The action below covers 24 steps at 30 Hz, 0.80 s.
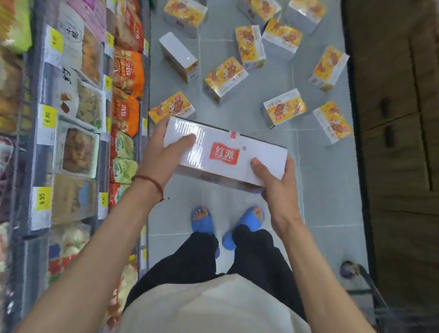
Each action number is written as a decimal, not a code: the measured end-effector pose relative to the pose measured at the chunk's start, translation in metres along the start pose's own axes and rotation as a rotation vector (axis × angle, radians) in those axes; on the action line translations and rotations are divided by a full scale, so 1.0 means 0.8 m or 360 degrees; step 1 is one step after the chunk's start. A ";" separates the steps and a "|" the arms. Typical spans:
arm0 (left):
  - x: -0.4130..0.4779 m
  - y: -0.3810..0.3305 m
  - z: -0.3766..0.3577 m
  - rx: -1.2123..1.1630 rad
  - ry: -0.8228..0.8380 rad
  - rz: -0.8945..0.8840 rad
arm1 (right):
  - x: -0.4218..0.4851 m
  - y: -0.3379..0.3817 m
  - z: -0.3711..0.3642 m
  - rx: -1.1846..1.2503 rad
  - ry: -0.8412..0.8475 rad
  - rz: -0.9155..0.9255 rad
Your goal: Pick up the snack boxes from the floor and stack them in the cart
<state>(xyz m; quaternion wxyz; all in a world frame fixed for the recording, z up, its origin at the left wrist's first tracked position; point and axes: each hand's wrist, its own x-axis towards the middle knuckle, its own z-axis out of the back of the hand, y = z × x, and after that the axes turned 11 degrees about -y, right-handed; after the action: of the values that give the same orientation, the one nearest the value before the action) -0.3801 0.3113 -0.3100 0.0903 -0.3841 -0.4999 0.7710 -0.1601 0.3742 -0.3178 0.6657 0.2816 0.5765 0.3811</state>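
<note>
A dozen or so snack boxes (224, 79) lie scattered over the grey tiled floor (321, 178) of a narrow shop aisle. Most lie with the orange-and-yellow face up, and one (177, 56) shows only white sides. The nearest one (171, 109) sits just behind the person's left hand (166, 144).

One more, a white box (224, 153) with a red logo on top, is held level above the floor in front of the person, one hand at each end. The left hand has its thumb pressed on the top and its fingers curled round the end. The right hand (274, 183) grips the near right corner, thumb on top and fingers tucked underneath.

The aisle is tight. A shelf (46, 119) packed with snack packets and yellow price tags runs along the left, and stacked brown cartons (400, 105) close off the right. A dark metal frame with a wheel (349, 268) stands low on the right. Blue slippers (201, 219) stand on the tiles below the box.
</note>
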 end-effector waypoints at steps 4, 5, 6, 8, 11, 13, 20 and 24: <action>-0.040 -0.010 -0.036 0.0093 0.0191 -0.0079 | -0.041 -0.023 0.056 0.0104 -0.0218 0.0009; -0.052 -0.010 -0.047 0.0120 0.0238 -0.0094 | -0.052 -0.030 0.071 0.0141 -0.0271 0.0012; -0.064 -0.011 -0.059 0.0152 0.0283 -0.0110 | -0.062 -0.037 0.087 0.0182 -0.0325 0.0019; -0.091 -0.008 -0.085 0.0224 0.0373 -0.0152 | -0.084 -0.052 0.120 0.0273 -0.0440 0.0029; -0.140 0.001 -0.127 0.0338 0.0475 -0.0229 | -0.116 -0.076 0.174 0.0409 -0.0633 0.0005; -0.181 0.009 -0.158 0.0404 0.0560 -0.0286 | -0.139 -0.093 0.215 0.0491 -0.0754 0.0009; -0.350 0.058 -0.244 0.0569 0.0860 -0.0440 | -0.228 -0.157 0.366 0.0701 -0.1122 0.0050; -0.438 0.092 -0.288 0.0607 0.1070 -0.0520 | -0.279 -0.195 0.441 0.0785 -0.1348 0.0066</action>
<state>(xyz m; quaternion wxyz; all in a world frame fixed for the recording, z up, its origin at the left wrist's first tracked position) 0.0366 0.2539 -0.2431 0.4391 -0.5064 -0.3451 0.6570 0.2049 0.1252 -0.2586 0.7474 0.5725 0.3224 0.0983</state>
